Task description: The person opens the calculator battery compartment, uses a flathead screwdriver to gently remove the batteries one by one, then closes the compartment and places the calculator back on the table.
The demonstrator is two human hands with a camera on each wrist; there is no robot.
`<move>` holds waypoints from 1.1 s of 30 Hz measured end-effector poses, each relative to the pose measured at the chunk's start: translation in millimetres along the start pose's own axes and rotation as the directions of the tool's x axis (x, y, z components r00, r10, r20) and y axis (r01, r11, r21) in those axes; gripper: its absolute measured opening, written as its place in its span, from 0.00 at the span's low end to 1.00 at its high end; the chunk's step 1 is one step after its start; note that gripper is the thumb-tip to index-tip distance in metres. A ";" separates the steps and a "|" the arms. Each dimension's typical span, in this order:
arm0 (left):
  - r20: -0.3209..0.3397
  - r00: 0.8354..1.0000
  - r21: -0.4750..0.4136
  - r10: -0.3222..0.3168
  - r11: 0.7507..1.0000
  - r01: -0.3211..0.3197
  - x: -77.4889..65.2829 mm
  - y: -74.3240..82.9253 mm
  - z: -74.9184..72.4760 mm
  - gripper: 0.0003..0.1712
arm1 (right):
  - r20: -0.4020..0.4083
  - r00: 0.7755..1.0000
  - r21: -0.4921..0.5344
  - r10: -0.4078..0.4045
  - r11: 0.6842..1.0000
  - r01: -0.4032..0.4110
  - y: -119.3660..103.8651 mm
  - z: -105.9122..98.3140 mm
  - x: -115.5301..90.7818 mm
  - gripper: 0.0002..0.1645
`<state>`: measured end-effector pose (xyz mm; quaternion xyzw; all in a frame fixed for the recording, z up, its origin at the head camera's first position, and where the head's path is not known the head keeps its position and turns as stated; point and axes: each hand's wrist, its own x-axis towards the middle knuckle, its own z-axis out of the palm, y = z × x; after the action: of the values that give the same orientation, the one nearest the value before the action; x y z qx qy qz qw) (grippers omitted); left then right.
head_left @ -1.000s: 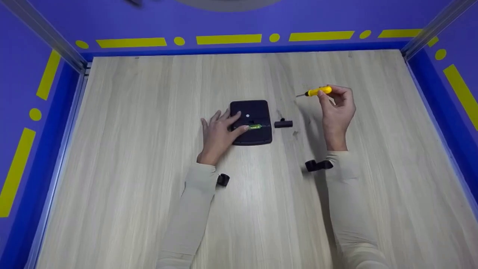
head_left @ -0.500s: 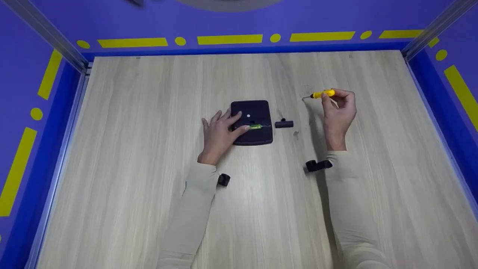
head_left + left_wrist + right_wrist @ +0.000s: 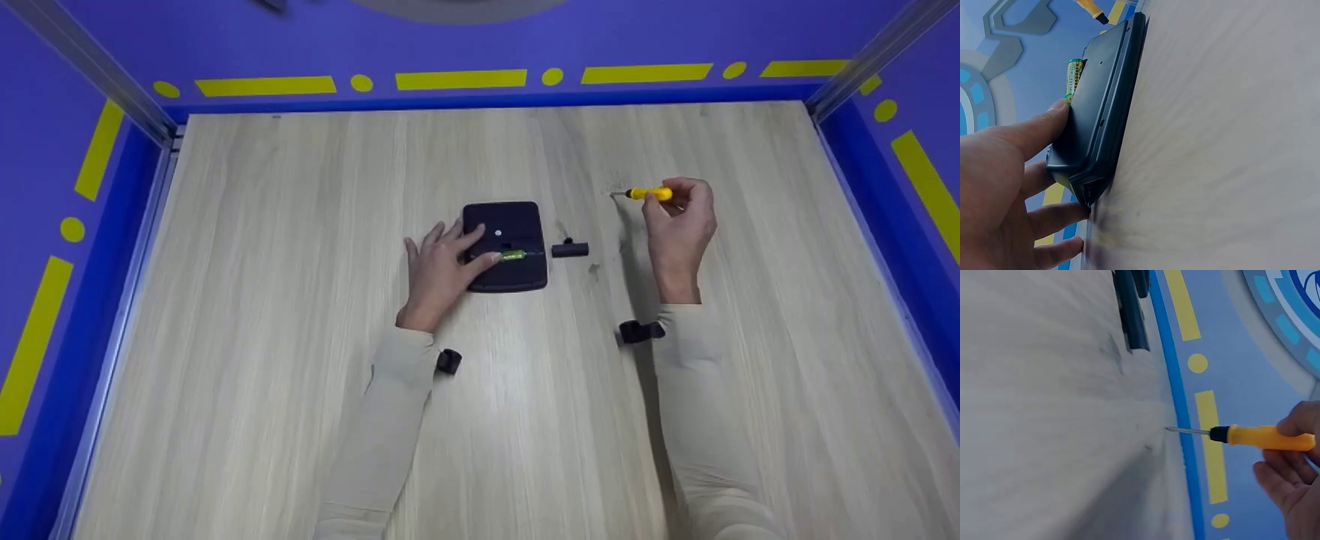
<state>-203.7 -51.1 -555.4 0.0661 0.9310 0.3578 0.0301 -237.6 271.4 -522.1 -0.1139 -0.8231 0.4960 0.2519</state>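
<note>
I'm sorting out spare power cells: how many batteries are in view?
1: the green battery is at the upper face of the black device, next to the left hand. Another may be hidden beneath that hand.

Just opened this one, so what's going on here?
A person's left hand rests on a flat black device lying on the table, the thumb at one end of a green battery on its upper side. The right hand pinches a yellow screwdriver away from the device, its tip pointing toward the person's left. A small dark piece lies between the device and the screwdriver, with neither hand on it.
</note>
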 end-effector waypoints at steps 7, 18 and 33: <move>-0.008 1.000 0.003 0.009 1.000 -0.009 -0.9 -1.4 0.4 0.38 | 0.106 0.994 -0.305 -0.023 0.951 0.054 -11.0 -6.1 0.3 0.14; -0.011 1.000 -0.011 0.014 1.000 -0.015 -1.7 -1.0 0.3 0.38 | 0.249 0.965 -0.518 0.078 0.853 0.065 -11.6 -9.4 -3.6 0.19; -0.010 1.000 0.000 0.012 1.000 -0.012 -1.0 -0.5 0.1 0.38 | 0.353 0.924 -0.547 0.149 0.834 0.075 -5.0 -11.0 -4.2 0.20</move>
<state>-202.7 -51.6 -555.9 0.0700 0.9306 0.3585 0.0231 -227.9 275.5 -514.8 -0.0991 -0.9612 0.2554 0.0334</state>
